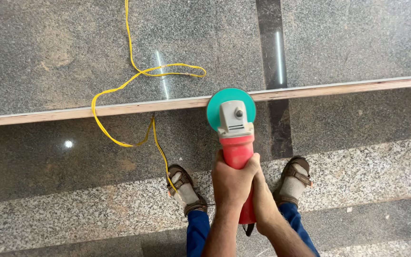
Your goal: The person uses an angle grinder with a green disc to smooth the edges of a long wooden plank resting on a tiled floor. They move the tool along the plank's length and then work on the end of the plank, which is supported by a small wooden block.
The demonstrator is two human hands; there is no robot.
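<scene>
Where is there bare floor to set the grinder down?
Bare granite right of the dark strip, beyond the wooden strip. Left is crowded: the yellow cord loops there. Both hands grip the grinder between the feet.

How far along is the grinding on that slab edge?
Nothing tells finished edge from unfinished. In hand: left hand and right hand grip the red angle grinder, its teal disc at the slab's light edge strip. The strip looks alike on both sides of the disc.

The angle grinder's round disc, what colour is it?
The disc is teal green, seen best in the head view, in front of the grinder's red body.
</scene>
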